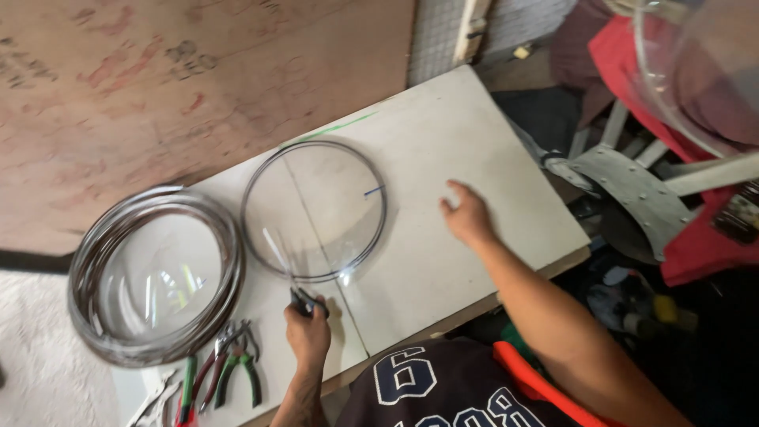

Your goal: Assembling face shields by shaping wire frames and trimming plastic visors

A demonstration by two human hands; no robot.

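Note:
A clear round dome lens with a dark wire ring around its rim (pixel 314 210) lies on the white table (pixel 466 142). My left hand (pixel 307 332) is closed on a small dark tool (pixel 304 300) whose tip touches the ring's near edge. My right hand (pixel 466 215) rests flat on the table to the right of the ring, fingers apart, holding nothing. A larger coil of wire (pixel 154 273) with another clear dome inside it lies to the left.
Several pliers with green and red handles (pixel 225 372) lie at the table's near left corner. A brown board (pixel 198 79) stands behind the table. Red cloth (pixel 696 245), metal parts (pixel 632 186) and a clear dome (pixel 696 63) crowd the right side.

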